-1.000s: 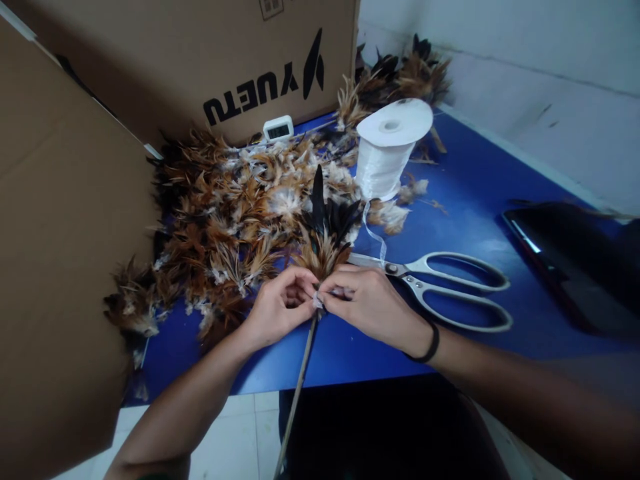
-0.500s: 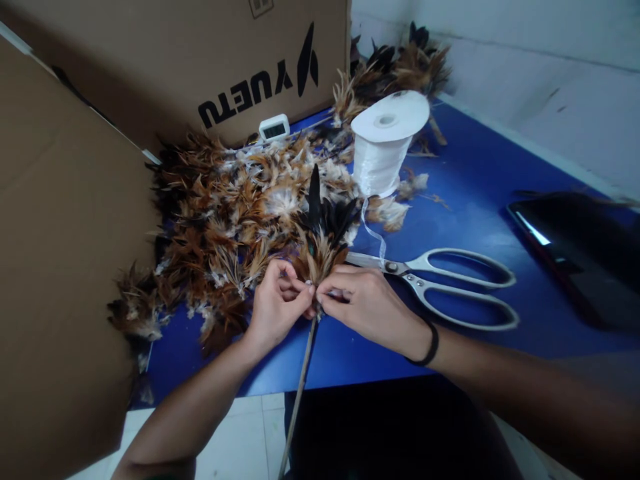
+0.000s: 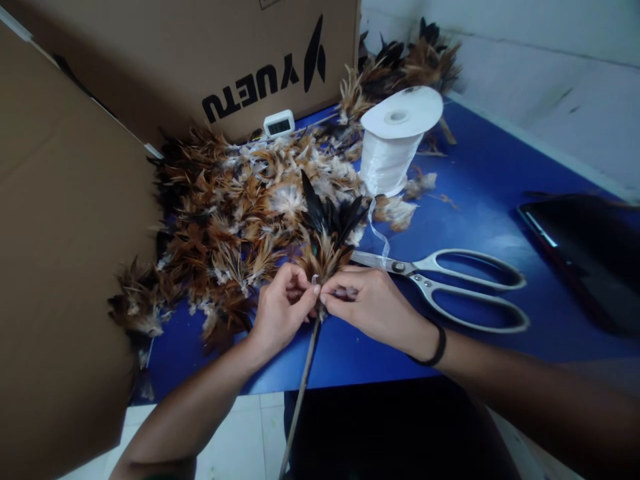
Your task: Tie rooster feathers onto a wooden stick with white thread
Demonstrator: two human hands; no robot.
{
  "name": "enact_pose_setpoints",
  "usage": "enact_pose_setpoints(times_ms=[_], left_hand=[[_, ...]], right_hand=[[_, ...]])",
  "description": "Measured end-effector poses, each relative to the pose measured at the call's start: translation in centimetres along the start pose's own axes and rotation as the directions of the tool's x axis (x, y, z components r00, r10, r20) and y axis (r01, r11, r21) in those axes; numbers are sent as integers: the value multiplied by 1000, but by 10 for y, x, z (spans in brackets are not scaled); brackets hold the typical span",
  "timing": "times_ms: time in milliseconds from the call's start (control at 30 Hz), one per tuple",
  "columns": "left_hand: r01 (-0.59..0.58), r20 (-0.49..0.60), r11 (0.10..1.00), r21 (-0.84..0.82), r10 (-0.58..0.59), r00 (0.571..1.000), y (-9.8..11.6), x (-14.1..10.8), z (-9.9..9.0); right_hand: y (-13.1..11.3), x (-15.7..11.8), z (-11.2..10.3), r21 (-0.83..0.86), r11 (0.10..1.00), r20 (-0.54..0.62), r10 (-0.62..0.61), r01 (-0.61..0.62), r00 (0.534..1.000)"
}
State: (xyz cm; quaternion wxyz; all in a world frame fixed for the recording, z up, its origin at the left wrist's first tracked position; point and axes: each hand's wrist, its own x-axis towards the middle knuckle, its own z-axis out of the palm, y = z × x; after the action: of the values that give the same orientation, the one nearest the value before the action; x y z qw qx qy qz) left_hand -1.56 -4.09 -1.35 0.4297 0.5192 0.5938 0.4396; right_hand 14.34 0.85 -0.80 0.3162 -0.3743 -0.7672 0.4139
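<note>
A thin brown stick slants up from the lower edge to a bunch of brown and black feathers at its top. At the base of this bunch, my left hand pinches a short bit of white ribbon between thumb and forefinger. My right hand is closed in a pinch at the same spot, its fingertips meeting those of the left; what they grip is hidden. Right behind the right hand lie open-bladed scissors with large metal handles.
Loose feathers cover the left of the blue table. A spool of white ribbon stands behind the scissors, its tail hanging down. A small digital timer leans near a cardboard box. A dark phone lies at right.
The whole view has shifted slightly, so things sit a little further right. A white ribbon bit now shows more above my left thumb; both hands keep their pinch at the bunch's base.
</note>
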Motion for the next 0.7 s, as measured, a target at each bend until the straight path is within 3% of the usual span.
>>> enact_pose_setpoints(times_ms=[233,333,700], left_hand=[[28,84,999,30,-30,996,5,-4,-7],[-11,92,995,100,2,996,8,-5,-7],[-153,15,938,313,156,988,5,-8,-2]], right_hand=[[-1,1,-1,44,999,6,32,-32,999],[0,1,-1,37,999,3,34,-34,999],[2,-2,3,-13,1000,-7,-20,20,1000]])
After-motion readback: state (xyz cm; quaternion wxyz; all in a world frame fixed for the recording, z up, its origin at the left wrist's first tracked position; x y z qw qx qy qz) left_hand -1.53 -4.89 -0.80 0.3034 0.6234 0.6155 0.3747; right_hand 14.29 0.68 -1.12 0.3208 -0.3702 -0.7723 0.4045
